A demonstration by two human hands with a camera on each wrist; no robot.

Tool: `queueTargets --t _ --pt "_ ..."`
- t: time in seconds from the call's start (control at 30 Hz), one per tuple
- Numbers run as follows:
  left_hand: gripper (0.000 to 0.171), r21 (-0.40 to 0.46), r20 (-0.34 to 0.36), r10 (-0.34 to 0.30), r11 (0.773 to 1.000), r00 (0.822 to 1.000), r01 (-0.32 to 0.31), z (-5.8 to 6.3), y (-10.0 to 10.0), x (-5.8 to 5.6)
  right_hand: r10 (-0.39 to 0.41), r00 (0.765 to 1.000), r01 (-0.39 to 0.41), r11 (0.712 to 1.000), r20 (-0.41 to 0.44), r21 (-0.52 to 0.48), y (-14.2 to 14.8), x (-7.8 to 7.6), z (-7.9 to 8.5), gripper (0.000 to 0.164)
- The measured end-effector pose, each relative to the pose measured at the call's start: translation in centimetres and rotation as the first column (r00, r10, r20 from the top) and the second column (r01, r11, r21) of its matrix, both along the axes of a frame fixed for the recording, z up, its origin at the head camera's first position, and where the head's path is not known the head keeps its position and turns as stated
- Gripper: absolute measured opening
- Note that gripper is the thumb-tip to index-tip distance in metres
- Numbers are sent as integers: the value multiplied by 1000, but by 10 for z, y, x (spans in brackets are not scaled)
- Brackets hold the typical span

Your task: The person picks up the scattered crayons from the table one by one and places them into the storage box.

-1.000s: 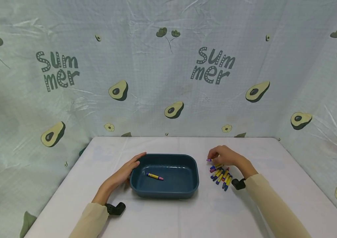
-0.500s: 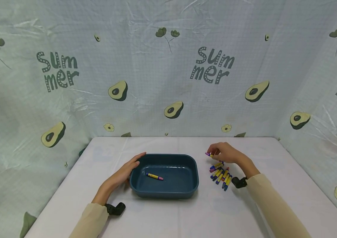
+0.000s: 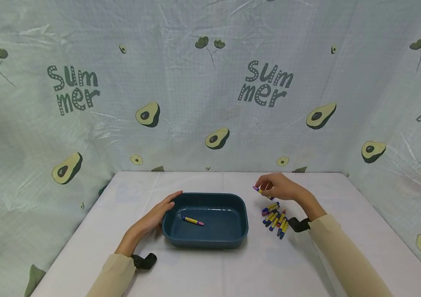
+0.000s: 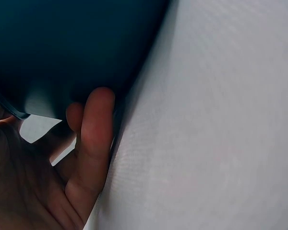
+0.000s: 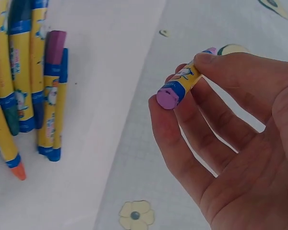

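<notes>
At the dark blue rectangular container point(image 3: 210, 243), my left hand point(image 3: 154, 216) holds the left side. Its thumb lies at the rim, and in the left wrist view fingers point(image 4: 97, 124) touch the outer wall. Inside the container lies one pink-tipped crayon point(image 3: 193, 220) with a yellow wrapper. My right hand point(image 3: 279, 186) pinches a light purple crayon point(image 5: 180, 86) between thumb and fingertips, raised above the table to the right of the container. Below that hand is a loose group of yellow-wrapped crayons point(image 3: 278, 218), several with blue or green tips, one orange and one purple.
A white cloth covers the table point(image 3: 210, 272). Behind it hangs a pale printed sheet point(image 3: 180, 82) with avocados, flowers and lettering. Dark wrist cameras sit on both wrists, the left camera point(image 3: 145, 261) close to the tabletop.
My right hand has lifted the light purple crayon up and slightly leftward, away from the crayon group. The left hand and the container have stayed in place.
</notes>
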State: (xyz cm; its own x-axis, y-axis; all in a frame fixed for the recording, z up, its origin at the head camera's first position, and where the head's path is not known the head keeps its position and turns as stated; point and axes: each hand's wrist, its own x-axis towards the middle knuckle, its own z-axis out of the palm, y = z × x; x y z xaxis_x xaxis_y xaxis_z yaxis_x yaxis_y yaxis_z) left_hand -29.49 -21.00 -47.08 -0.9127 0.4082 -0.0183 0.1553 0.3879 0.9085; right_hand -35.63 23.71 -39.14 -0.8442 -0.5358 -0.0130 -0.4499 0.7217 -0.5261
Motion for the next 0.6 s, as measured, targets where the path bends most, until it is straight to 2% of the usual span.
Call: queueTargets --t 0.3,0.6 --pt "52 -3 -5 -4 1000 1000 4 -1 0 0 46 998 -46 999 -52 -7 -12 8 18 25" --pt "52 9 -26 -22 1000 999 23 -1 -1 0 91 992 -91 996 -89 3 -24 9 28 25"
